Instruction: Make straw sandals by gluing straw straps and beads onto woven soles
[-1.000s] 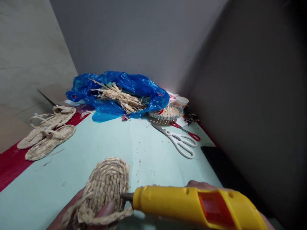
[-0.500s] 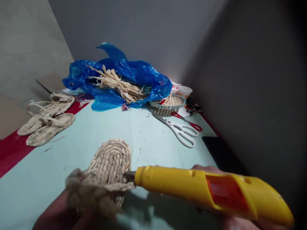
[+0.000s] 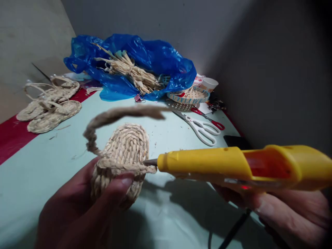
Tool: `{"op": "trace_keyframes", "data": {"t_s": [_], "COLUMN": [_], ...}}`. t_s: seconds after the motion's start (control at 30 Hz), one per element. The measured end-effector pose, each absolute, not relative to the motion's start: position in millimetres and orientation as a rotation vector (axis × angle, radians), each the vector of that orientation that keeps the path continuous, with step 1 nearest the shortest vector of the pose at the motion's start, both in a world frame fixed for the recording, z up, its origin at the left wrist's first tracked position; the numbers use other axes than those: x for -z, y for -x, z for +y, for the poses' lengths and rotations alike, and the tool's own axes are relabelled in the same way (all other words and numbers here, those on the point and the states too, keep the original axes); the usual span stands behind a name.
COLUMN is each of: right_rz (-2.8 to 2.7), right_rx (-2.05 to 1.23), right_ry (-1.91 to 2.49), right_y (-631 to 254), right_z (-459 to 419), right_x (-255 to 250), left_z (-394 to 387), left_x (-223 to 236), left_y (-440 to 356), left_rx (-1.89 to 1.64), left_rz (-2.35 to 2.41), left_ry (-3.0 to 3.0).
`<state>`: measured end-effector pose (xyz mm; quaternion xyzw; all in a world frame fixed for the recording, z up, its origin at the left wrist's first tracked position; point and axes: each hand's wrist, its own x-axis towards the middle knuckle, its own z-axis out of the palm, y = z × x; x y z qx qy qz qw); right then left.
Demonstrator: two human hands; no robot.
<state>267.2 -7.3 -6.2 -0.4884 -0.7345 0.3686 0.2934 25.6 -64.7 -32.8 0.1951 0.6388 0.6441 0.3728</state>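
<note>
Between the thumb and fingers of my left hand [image 3: 83, 204] is a woven straw sandal sole [image 3: 127, 143], its rounded end pointing away from me. A braided strap [image 3: 121, 167] crosses the sole under my thumb, and a loose strand [image 3: 116, 114] arches up from its left side, blurred. My right hand [image 3: 282, 211] is closed round the handle of a yellow glue gun [image 3: 207, 164] with a small red light. The gun's metal nozzle touches, or nearly touches, the strap's right end at the edge of the sole.
Finished-looking woven sandals [image 3: 54, 114] lie at the left. Behind, a blue plastic bag [image 3: 178, 62] holds a bundle of dry straw [image 3: 135, 74]. White-handled scissors [image 3: 202, 128], red-handled scissors [image 3: 218, 123], a round basket [image 3: 192, 97] and a paper cup [image 3: 209, 84] sit back right.
The loose strand has swung up from in front of my left hand to above the sole. My right hand and the glue gun have shifted up and right in view; the view has tilted down.
</note>
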Motion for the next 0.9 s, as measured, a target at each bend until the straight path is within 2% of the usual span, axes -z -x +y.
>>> {"op": "trace_keyframes", "data": {"t_s": [0.17, 0.4, 0.63, 0.9], "right_rz": [-1.905, -2.089, -1.977, -2.096], "right_rx": [-0.878, -0.753, -0.889, -0.776], "right_ry": [1.362, 1.144, 1.36, 1.176], "right_y": [-256, -262, -258, -265], "right_z": [-7, 0, -2, 2], "right_x": [-4, 0, -3, 3], "left_z": [-66, -62, -62, -64], "left_x": [37, 19, 18, 14], "left_y": [-23, -32, -34, -40], "left_rx": [-1.641, -1.597, -1.663, -1.699], "left_rz": [1.52, 1.669, 1.587, 1.478], "left_ry": [-0.534, -0.304, -0.309, -0.288]}}
